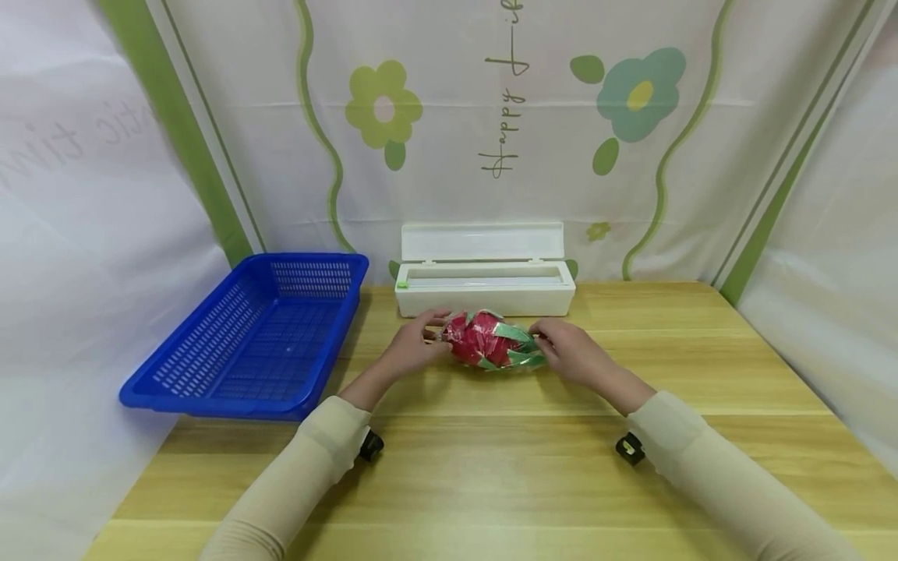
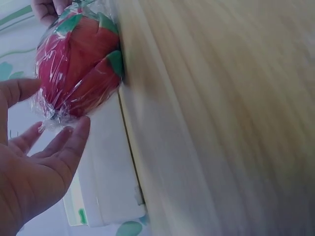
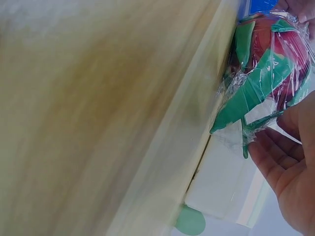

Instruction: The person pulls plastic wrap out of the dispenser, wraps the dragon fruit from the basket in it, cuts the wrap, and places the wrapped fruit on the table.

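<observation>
A red dragon fruit [image 1: 480,340] with green leaf tips, wrapped in clear cling film, lies on its side near the middle of the table. At its left end is my left hand [image 1: 415,343]; in the left wrist view its thumb and fingers are spread around the bunched film [image 2: 58,117], with fingertips at the wrap. My right hand [image 1: 570,351] pinches the film at the leafy right end. Thumb and fingers meet there around the film's edge in the right wrist view, beside the green leaves [image 3: 253,93]. Behind the fruit stands a white cling film box [image 1: 486,300], its lid raised.
A blue plastic basket [image 1: 210,405] with slotted sides stands at the left of the wooden table [image 1: 491,483]. The film box has a small green piece [image 1: 402,285] at its left front. Printed cloth [image 1: 449,179] hangs behind and at both sides.
</observation>
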`<state>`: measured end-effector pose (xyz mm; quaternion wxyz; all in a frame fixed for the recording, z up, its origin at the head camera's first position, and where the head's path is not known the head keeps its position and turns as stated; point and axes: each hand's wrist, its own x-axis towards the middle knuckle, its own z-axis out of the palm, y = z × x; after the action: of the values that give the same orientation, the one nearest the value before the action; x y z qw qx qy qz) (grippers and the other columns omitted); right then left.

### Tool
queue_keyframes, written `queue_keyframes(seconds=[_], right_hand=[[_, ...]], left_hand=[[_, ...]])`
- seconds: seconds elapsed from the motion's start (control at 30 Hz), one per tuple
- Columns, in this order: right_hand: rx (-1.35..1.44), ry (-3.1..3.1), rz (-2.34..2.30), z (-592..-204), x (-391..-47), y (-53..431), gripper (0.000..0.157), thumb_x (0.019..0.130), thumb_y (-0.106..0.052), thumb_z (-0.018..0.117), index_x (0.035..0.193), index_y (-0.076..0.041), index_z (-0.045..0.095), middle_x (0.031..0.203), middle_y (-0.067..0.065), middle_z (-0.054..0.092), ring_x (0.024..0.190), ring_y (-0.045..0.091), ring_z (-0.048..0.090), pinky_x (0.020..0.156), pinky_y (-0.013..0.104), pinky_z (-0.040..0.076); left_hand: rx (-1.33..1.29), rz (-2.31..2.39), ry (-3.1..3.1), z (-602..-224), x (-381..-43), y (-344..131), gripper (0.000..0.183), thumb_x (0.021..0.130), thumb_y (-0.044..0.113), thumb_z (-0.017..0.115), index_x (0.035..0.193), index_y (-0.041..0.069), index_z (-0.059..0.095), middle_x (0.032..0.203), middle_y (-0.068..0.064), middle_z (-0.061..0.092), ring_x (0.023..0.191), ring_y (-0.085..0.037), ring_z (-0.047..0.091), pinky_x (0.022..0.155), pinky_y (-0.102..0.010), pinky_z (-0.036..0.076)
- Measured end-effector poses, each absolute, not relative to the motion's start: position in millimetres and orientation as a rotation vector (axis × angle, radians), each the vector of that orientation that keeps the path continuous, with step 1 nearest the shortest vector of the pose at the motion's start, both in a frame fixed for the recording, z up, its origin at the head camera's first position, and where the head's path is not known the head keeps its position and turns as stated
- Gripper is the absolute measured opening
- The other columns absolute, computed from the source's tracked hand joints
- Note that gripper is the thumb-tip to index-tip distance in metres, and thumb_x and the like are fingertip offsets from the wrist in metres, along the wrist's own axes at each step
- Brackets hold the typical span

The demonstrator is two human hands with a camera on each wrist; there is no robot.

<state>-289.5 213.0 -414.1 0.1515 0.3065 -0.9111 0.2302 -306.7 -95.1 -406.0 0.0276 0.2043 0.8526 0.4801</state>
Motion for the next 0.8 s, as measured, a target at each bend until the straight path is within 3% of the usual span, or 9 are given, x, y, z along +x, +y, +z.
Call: queue_keyframes(seconds=[0.3, 0.6, 0.8], right_hand=[[0.868, -2.633, 0.668, -414.1, -288.5, 212.2, 0.013, 0.095, -0.004, 0.060, 0.106, 0.000, 0.063, 0.096, 0.008, 0.064, 0.084, 0.019, 0.060, 0.073, 0.039, 0.052], [0.827, -2.670, 0.680, -411.6, -287.5, 209.5, 0.014, 0.095, -0.006, 0.060, 0.107, 0.000, 0.063, 0.096, 0.008, 0.063, 0.085, 0.020, 0.060, 0.074, 0.039, 0.052], [0.815, -2.691, 0.681, -410.5, -287.7, 208.1, 0.013, 0.096, -0.007, 0.059, 0.107, -0.001, 0.063, 0.097, 0.008, 0.064, 0.087, 0.021, 0.061, 0.075, 0.040, 0.052]], left_hand=[[0.532, 1.662, 2.724, -403.3, -305.0, -90.3, 0.027, 0.088, 0.017, 0.072, 0.113, 0.007, 0.069, 0.108, -0.005, 0.068, 0.099, -0.021, 0.063, 0.081, -0.034, 0.054], [0.510, 1.740, 2.648, -401.8, -304.6, -86.1, 0.033, 0.081, 0.031, 0.081, 0.105, 0.010, 0.072, 0.101, -0.002, 0.069, 0.097, -0.025, 0.063, 0.070, -0.032, 0.056], [0.515, 1.714, 2.742, -403.0, -306.8, -83.9, 0.025, 0.084, 0.022, 0.078, 0.106, 0.010, 0.073, 0.101, -0.005, 0.068, 0.091, -0.022, 0.066, 0.066, -0.031, 0.056]])
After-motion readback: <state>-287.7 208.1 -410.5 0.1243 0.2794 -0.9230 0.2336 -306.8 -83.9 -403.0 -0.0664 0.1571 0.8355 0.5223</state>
